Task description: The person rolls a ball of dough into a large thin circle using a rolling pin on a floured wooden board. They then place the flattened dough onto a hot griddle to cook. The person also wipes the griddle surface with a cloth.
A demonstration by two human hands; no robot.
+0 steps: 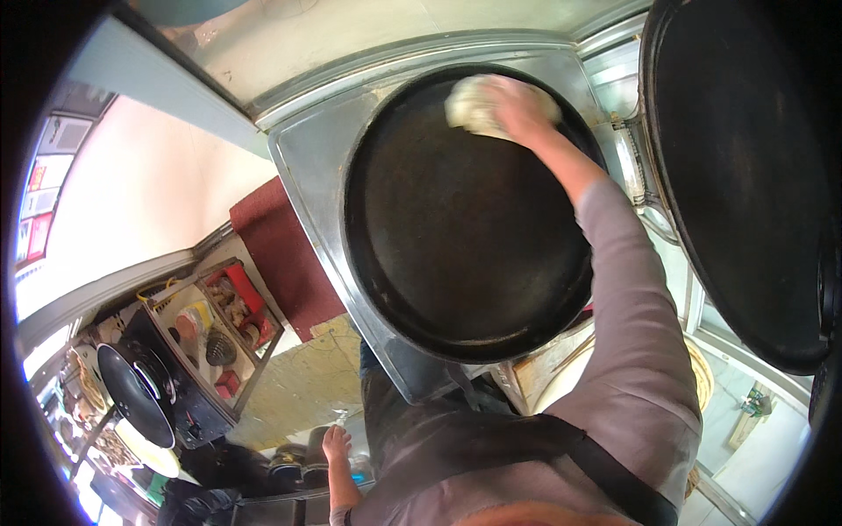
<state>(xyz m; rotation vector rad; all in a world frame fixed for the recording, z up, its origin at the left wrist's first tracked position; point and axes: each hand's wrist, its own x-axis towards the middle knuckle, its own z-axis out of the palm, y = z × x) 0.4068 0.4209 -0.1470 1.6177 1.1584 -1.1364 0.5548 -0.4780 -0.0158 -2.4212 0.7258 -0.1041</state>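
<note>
A large round black griddle pan (pixel 474 237) with a raised rim lies on a metal counter. Near its far rim, my right hand (pixel 519 107) presses a pale, whitish cloth (pixel 474 105) against the dark cooking surface. Both hand and cloth are smeared by motion, and the fingers partly merge with the cloth. Low beside my body, well away from the pan, hangs my left hand (pixel 337 442); its fingers look loosely apart and hold nothing.
A second big black round pan (pixel 745 175) stands upright at the right. The metal counter (pixel 316 167) borders a dark red mat (pixel 285 254). At lower left are a divided box of small items (pixel 219 337) and a black frying pan (pixel 136 394).
</note>
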